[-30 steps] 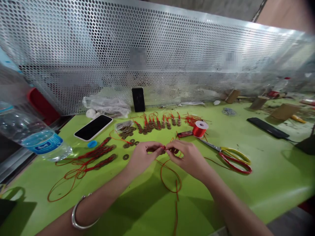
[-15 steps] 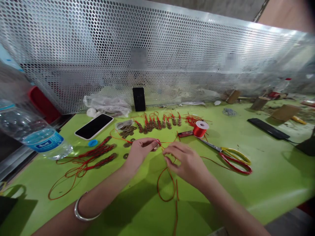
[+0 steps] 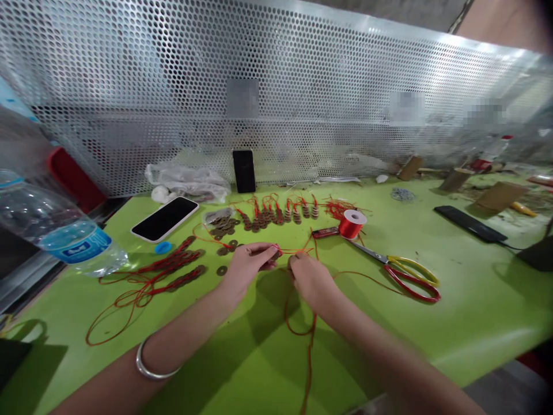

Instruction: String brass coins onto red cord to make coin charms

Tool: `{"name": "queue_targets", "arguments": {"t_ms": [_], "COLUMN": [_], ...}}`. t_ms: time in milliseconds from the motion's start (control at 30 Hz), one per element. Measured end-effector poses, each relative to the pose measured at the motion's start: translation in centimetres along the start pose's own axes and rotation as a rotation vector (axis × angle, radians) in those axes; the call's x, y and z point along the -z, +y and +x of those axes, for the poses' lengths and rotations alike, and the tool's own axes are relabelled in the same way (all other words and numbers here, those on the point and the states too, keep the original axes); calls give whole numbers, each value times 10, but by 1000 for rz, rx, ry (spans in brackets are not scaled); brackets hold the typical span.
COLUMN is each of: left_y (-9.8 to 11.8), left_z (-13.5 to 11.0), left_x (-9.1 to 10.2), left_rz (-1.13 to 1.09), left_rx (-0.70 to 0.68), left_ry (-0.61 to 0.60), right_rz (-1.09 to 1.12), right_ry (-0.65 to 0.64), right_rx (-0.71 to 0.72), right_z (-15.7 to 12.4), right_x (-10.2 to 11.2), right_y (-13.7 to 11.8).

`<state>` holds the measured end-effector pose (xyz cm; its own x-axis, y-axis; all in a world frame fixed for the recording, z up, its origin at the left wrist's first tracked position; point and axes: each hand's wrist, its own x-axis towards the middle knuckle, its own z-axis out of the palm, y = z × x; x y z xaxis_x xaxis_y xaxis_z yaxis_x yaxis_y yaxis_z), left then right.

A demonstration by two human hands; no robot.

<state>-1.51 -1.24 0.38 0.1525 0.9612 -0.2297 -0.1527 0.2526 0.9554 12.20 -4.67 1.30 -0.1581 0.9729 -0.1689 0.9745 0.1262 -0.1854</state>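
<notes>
My left hand (image 3: pixel 246 265) is closed in a pinch on a red cord (image 3: pixel 296 251), its thumb and fingertips hiding the knotted end. Facing it, my right hand (image 3: pixel 314 281) has its fingers curled together around the same cord, a short stretch running between both hands. More cord hangs in a loop under the right hand and trails toward the near edge. Loose holed coins (image 3: pixel 222 270) lie beside the left hand. Beyond the hands is a row of small coin strings with red ties (image 3: pixel 270 217), and coin strands on red cord (image 3: pixel 173 270) lie at left.
Right of the hands are a spool of red thread (image 3: pixel 349 226), a lighter (image 3: pixel 326 232) and scissors (image 3: pixel 410 275). A white-edged phone (image 3: pixel 165 219), blue cap (image 3: pixel 163 248) and water bottle (image 3: pixel 78 245) are at left. A perforated metal screen (image 3: pixel 302 104) borders the green table (image 3: pixel 466 300).
My right hand has gone from loosely spread fingers to a closed grip on the cord. The hanging loop has shifted right; my left hand stays nearly where it was.
</notes>
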Motion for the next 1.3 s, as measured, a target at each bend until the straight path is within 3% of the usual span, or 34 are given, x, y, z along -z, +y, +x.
{"name": "queue_targets", "arguments": {"t_ms": [200,367,500,733,1000,1300], "left_y": [1,1,0,0,-1,2], "left_z": [0,1,-1,-7,-13,-13], "left_x": [1,2,-1,-5,-7,-6], "left_rz": [-15,-35,-41,14,157,217], "left_rx": [-25,-75,-100,-153,-236,-227], "left_ry": [30,74,74,46,-67,-127], "right_rz": [124,846,1037,998,1013,1251], "right_ry": [43,372,510,551,463,409], "right_rx": [157,293,213,158,182,167], "right_z": [-9,-18,-15,-10,-10,-9], "right_x": [-10,-16,-17,-15,-10,-8], "right_y": [-5,-3,0,2,6,11]}}
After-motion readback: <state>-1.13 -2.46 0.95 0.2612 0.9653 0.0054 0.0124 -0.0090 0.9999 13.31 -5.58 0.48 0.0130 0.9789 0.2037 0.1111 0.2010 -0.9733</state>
